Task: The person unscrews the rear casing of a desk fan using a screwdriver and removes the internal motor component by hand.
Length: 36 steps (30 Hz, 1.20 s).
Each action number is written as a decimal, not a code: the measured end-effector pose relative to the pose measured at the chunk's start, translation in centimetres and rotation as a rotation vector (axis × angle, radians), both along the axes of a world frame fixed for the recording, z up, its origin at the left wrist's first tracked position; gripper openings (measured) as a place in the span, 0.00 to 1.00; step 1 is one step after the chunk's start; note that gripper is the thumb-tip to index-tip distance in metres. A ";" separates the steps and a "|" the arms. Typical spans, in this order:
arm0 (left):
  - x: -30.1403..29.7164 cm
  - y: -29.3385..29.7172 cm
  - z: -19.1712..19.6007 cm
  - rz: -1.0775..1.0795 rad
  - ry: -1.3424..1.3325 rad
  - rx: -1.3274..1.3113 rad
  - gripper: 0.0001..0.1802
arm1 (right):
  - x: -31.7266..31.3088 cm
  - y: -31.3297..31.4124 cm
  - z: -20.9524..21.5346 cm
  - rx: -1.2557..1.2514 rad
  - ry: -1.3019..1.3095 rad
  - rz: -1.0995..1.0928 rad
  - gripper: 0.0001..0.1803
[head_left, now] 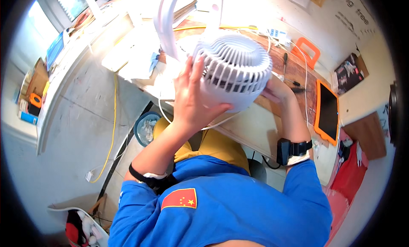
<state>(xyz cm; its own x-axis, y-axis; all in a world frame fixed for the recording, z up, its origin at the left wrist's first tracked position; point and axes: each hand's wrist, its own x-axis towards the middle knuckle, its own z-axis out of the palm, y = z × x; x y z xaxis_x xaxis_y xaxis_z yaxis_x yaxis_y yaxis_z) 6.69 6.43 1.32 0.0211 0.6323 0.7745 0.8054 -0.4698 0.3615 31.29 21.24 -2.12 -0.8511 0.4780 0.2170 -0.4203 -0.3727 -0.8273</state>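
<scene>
A white electric fan (pixel 236 64) with a slatted grille is held up in front of me, tilted over the near edge of the desk. A curved white loop (pixel 167 25) rises beside it; whether it is joined to the fan, I cannot tell. My left hand (pixel 189 98) grips the fan's left side, fingers up along the casing and thumb across its lower front. On the other side my right hand (pixel 277 90) holds the fan low, with its fingertips hidden behind the casing. A white cord (pixel 219 124) hangs below the fan.
On the wooden desk (pixel 294 103) lie a screwdriver (pixel 285 63), a power strip (pixel 277 34) and an orange-framed tablet (pixel 328 112). An orange frame (pixel 307 53) leans at the back. A waste bin (pixel 147 128) stands by my left leg, and a yellow cable (pixel 114 127) hangs left.
</scene>
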 end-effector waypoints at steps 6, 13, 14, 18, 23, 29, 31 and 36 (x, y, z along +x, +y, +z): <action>-2.0 -0.6 -5.4 -0.003 -0.017 0.025 0.66 | -1.2 -0.3 0.8 0.659 -0.687 -0.334 0.50; -1.9 0.2 -5.9 -0.060 0.036 0.078 0.65 | -0.7 -1.3 2.5 0.480 -0.652 -0.253 0.57; -2.1 0.2 -5.9 -0.060 0.039 0.074 0.65 | -0.8 -1.7 3.2 0.476 -0.650 -0.252 0.57; -3.1 -0.5 -6.3 -0.028 0.129 0.100 0.67 | -0.5 -3.5 7.5 0.883 -0.915 -0.305 0.52; -2.9 -0.8 -6.0 -0.093 0.059 0.059 0.64 | 5.4 -1.2 7.0 0.892 -1.150 -0.742 0.20; -3.9 -1.6 -6.2 -0.092 0.109 0.049 0.59 | 7.7 -0.6 3.2 1.023 -1.548 -0.928 0.14; -4.4 -2.3 -6.4 -0.074 0.082 0.057 0.53 | 7.4 -0.9 1.9 1.165 -1.481 -0.916 0.14; -6.0 -3.3 -5.7 -0.039 0.078 0.111 0.44 | 7.1 -0.9 -0.2 1.323 -1.417 -0.969 0.13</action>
<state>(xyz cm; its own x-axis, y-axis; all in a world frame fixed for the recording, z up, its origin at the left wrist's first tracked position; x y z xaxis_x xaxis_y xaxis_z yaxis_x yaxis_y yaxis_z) 0.67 3.16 -4.42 0.1067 0.5406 0.8345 0.8093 -0.5347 0.2430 38.40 20.31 -2.31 -0.3479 0.8854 0.3082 0.8862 0.4178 -0.2001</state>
